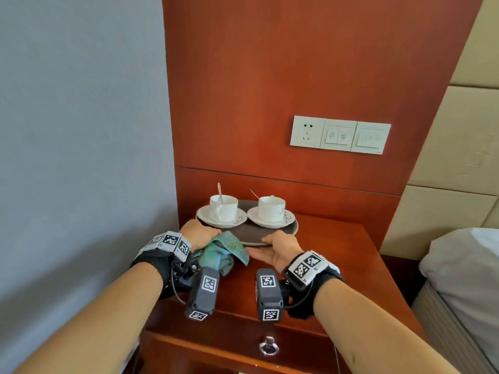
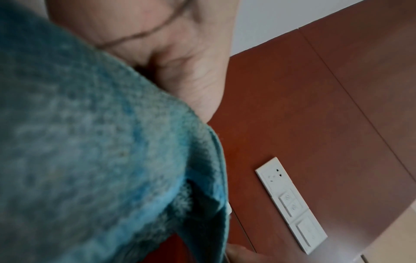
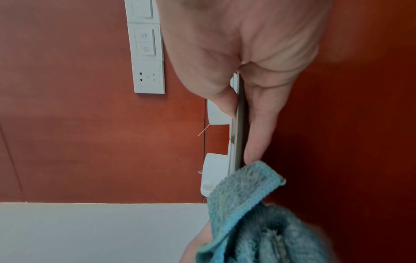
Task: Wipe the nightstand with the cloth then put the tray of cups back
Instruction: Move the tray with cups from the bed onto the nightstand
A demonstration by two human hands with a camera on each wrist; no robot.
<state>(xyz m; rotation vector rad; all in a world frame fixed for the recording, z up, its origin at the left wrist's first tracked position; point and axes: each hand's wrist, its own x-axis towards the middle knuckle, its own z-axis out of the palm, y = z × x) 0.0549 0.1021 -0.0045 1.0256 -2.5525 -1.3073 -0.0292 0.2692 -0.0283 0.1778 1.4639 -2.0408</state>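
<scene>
A dark oval tray (image 1: 249,233) carries two white cups on saucers, the left cup (image 1: 223,207) and the right cup (image 1: 271,209), each with a spoon. It is over the back of the red-brown nightstand (image 1: 337,255). My right hand (image 1: 263,245) pinches the near rim, thumb on top and fingers underneath; in the right wrist view the right hand (image 3: 241,133) clamps the thin tray rim (image 3: 237,160). My left hand (image 1: 205,236) is at the tray's left rim and grips the bunched teal cloth (image 1: 224,252), which drapes over the rim. The cloth (image 2: 90,160) fills the left wrist view below my left hand (image 2: 184,74).
A wood wall panel with a white socket-and-switch plate (image 1: 340,134) rises behind the nightstand. A grey wall stands to the left. A bed with grey bedding (image 1: 464,265) is at the right. A drawer with a ring pull (image 1: 268,346) faces me.
</scene>
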